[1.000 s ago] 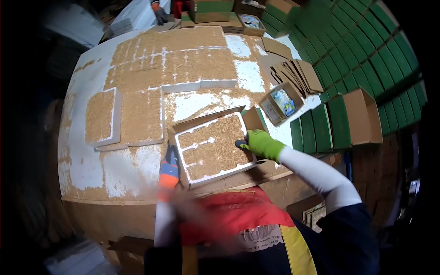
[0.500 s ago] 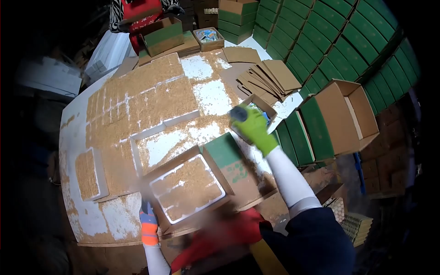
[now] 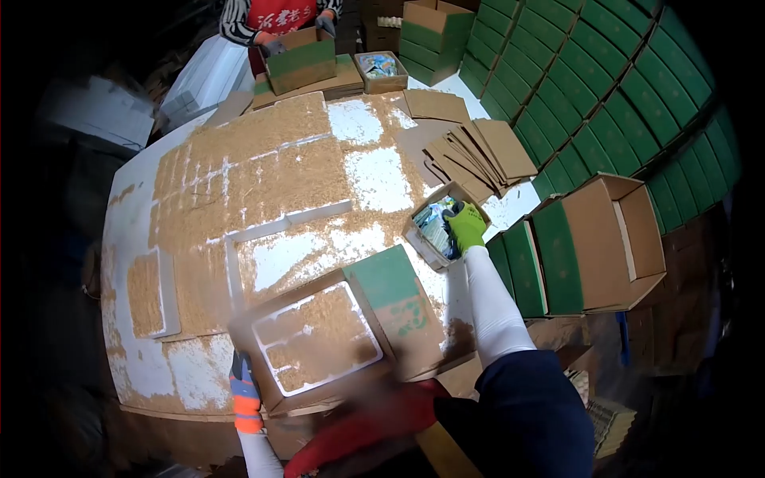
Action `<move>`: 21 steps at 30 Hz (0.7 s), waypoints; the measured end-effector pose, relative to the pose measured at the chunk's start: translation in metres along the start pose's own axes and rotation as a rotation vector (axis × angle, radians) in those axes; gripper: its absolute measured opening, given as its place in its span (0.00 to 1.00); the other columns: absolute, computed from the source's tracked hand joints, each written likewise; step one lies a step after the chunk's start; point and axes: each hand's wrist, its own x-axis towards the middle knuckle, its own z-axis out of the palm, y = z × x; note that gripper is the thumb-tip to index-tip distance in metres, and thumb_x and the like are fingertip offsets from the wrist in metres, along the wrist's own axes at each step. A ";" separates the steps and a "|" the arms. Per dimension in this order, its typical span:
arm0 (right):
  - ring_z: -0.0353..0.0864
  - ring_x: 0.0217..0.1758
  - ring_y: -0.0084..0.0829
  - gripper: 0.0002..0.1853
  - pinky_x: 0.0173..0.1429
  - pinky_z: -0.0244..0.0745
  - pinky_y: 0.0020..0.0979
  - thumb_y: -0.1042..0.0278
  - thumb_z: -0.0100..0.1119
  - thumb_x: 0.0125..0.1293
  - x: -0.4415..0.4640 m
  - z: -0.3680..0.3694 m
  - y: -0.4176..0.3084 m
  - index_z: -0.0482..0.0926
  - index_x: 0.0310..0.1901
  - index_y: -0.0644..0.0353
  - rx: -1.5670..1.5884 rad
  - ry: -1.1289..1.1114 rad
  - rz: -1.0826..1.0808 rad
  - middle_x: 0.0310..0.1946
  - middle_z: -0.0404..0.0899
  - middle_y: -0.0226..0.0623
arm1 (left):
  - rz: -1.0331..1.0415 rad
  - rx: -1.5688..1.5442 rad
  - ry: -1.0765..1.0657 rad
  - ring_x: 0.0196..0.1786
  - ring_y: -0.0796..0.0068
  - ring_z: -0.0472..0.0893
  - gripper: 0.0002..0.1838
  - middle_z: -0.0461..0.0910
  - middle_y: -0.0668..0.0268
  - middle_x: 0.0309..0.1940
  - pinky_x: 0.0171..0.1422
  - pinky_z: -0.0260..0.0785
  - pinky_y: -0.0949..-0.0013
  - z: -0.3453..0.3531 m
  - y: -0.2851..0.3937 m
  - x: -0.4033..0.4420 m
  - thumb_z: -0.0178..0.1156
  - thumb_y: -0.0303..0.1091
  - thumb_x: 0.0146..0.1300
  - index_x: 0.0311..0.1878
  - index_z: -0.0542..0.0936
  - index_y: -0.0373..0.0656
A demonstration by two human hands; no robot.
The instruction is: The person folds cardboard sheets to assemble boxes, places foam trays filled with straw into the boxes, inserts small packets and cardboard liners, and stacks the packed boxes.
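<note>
My left hand (image 3: 244,386), in a blue and orange glove, holds the left side of an open cardboard box (image 3: 319,280) near the table's front edge. Inside the box lies a white-rimmed foam tray (image 3: 277,368) covered with tan, sawdust-like material. My right hand (image 3: 466,226), in a green glove with dark fingertips, reaches into a small carton (image 3: 424,252) of blue, white and green packets (image 3: 434,225). Its fingers are curled against the packets, and their tips are partly hidden. A green-printed flap (image 3: 392,288) of the cardboard box lies folded out to the right.
Tan material covers much of the white table (image 3: 378,179). Flattened cardboard pieces (image 3: 474,159) lie behind the small carton. Green boxes (image 3: 613,72) are stacked at the right, beside an open brown box (image 3: 594,239). Across the table a person (image 3: 279,20) handles a green-brown box (image 3: 303,68).
My right hand has come down from above the small carton into its packets. My left hand stays at the box's left side. The person opposite shows more fully as the view shifts.
</note>
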 end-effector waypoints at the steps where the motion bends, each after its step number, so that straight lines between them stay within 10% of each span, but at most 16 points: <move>1: 0.75 0.59 0.42 0.28 0.61 0.69 0.36 0.49 0.65 0.54 -0.003 0.008 0.000 0.78 0.56 0.53 -0.149 0.061 -0.001 0.60 0.73 0.45 | 0.050 -0.007 0.013 0.56 0.69 0.73 0.22 0.76 0.55 0.56 0.61 0.64 0.68 0.001 0.003 -0.002 0.46 0.40 0.73 0.59 0.71 0.29; 8: 0.77 0.55 0.40 0.17 0.56 0.72 0.40 0.51 0.61 0.57 -0.025 0.023 -0.009 0.83 0.44 0.50 -0.117 0.136 0.030 0.50 0.79 0.39 | 0.149 -0.040 0.024 0.55 0.70 0.74 0.21 0.77 0.56 0.55 0.61 0.65 0.70 0.007 -0.019 0.005 0.47 0.37 0.72 0.61 0.71 0.31; 13: 0.77 0.48 0.37 0.09 0.54 0.70 0.38 0.58 0.63 0.55 -0.069 -0.034 -0.055 0.85 0.32 0.53 0.216 0.581 -0.082 0.39 0.80 0.33 | 0.015 -0.156 0.059 0.52 0.72 0.74 0.22 0.77 0.58 0.53 0.59 0.66 0.69 0.006 0.008 -0.003 0.49 0.37 0.71 0.59 0.71 0.29; 16: 0.75 0.50 0.41 0.15 0.56 0.69 0.36 0.71 0.65 0.48 -0.151 -0.085 -0.139 0.81 0.41 0.56 0.918 0.361 -0.679 0.45 0.78 0.40 | 0.185 0.013 0.065 0.54 0.71 0.74 0.21 0.77 0.56 0.54 0.60 0.65 0.68 0.006 -0.037 0.005 0.46 0.37 0.73 0.59 0.71 0.28; 18: 0.74 0.53 0.39 0.14 0.58 0.67 0.40 0.70 0.65 0.45 -0.195 -0.103 -0.176 0.81 0.38 0.54 0.620 -0.138 -1.215 0.47 0.77 0.37 | 0.144 0.040 0.019 0.55 0.71 0.74 0.21 0.77 0.56 0.55 0.60 0.65 0.68 -0.002 -0.022 0.001 0.45 0.37 0.73 0.60 0.71 0.29; 21: 0.69 0.65 0.44 0.28 0.67 0.63 0.45 0.50 0.63 0.57 -0.232 -0.035 -0.187 0.75 0.59 0.49 0.184 -0.240 -1.576 0.60 0.73 0.36 | 0.117 0.071 -0.002 0.56 0.70 0.74 0.22 0.77 0.55 0.56 0.61 0.65 0.68 -0.006 -0.014 -0.003 0.44 0.38 0.74 0.60 0.71 0.29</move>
